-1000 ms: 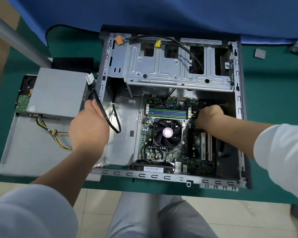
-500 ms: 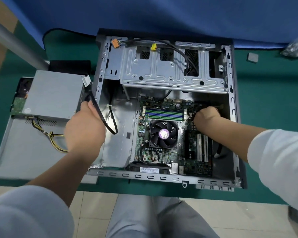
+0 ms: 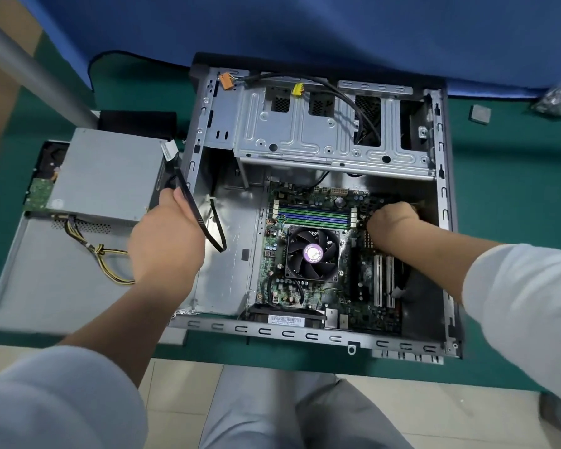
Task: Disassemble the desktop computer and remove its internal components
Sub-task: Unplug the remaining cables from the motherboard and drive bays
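Fingers [image 3: 178, 197] of your left hand [image 3: 166, 241] grip flat black cable [image 3: 191, 209]; right hand [image 3: 391, 218] fingers hidden, can't tell grip, inside metal case [image 3: 305, 333] on mobo [image 3: 305, 286].

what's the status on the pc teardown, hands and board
Left hand grips the black flat cable. Right hand curled down at the motherboard's upper right corner, fingertips hidden. Fan still mounted.

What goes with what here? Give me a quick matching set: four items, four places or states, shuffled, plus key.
Items:
1. power supply
2. CPU fan
3. black cable
4. drive cage

Places or states:
A. gripped by the left hand
B. on the motherboard, centre of the case
C. outside the case, left
D. far end of the case

Pairs: 1-C, 2-B, 3-A, 4-D
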`<state>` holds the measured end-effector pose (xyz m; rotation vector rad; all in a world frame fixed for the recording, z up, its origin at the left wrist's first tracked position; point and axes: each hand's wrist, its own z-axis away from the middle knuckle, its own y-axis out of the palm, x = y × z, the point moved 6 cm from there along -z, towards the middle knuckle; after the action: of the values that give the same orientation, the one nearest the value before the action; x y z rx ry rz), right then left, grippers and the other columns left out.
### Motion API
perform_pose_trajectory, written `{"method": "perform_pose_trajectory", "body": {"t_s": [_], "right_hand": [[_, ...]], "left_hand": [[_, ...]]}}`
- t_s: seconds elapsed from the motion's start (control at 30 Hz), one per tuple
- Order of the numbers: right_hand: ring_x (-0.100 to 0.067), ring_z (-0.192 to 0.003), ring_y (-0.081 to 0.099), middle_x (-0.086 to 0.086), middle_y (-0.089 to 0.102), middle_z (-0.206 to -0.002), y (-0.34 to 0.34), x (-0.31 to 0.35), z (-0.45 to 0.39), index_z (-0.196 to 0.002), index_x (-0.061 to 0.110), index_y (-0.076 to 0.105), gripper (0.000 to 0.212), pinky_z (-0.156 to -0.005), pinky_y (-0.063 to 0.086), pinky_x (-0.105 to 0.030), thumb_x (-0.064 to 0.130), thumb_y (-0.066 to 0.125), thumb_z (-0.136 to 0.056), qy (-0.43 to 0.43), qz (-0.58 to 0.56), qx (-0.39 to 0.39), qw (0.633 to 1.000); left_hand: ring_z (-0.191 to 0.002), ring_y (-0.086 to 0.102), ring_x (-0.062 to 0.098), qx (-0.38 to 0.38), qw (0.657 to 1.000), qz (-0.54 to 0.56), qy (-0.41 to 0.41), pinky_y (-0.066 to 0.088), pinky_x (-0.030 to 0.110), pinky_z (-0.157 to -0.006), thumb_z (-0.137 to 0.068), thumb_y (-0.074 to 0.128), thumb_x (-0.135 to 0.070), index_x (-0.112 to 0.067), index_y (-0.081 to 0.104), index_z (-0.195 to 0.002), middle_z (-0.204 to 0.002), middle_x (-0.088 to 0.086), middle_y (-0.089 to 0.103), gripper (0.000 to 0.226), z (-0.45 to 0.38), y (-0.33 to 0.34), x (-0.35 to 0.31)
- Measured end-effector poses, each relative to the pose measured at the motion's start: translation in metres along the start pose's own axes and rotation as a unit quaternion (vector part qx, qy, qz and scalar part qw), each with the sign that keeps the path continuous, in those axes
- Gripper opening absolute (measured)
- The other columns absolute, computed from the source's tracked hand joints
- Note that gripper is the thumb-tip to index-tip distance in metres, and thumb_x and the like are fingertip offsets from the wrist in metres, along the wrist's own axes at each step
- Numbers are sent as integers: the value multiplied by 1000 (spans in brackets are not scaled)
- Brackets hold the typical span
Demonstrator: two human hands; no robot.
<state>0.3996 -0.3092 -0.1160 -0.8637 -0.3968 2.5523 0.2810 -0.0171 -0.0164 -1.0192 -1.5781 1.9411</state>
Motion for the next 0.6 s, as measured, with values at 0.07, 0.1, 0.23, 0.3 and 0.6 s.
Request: {"method": "perform_pose_trajectory", "body": {"t_s": [0.07,0.1,0.23,0.3,0.6], "right_hand": [[-28,-103,62,-5,62,-120,5,3,3,-120,8,59,32,-56,43,-35,3,43,-93,-7,28,-11,1000],[-28,-100,63,-5,63,-118,7,7,5,-118,8,61,32,-55,43,-35,3,44,-92,-1,17,-13,1000],[-24,-102,61,-3,62,-117,-1,14,3,-115,12,62,31,-64,46,-33,5,45,-90,43,-56,3,997],[-24,-106,59,-3,61,-121,-6,8,0,-118,12,60,32,-68,47,-33,6,45,-91,38,-30,5,999],[-23,-105,61,0,62,-119,1,9,1,-116,13,62,32,-59,42,-32,5,42,-92,26,-29,-32,999]], "left_hand": [[-57,44,30,4,1000,0,-1,33,37,-56,-103,13,-33,-11,40,-92,-58,7,43,36,-1,1,0],[-60,46,31,7,1000,0,-3,34,38,-57,-103,13,-33,-11,40,-93,-58,6,42,36,0,1,0],[-60,44,30,8,1000,2,-9,33,37,-57,-103,13,-33,-12,40,-93,-58,5,42,35,-1,0,0],[-59,44,30,4,1000,1,-5,32,37,-56,-103,14,-32,-12,40,-92,-57,5,42,35,-1,0,-1],[-57,41,28,3,1000,5,-8,32,37,-56,-103,14,-32,-12,40,-92,-57,4,41,35,0,0,1]]}}
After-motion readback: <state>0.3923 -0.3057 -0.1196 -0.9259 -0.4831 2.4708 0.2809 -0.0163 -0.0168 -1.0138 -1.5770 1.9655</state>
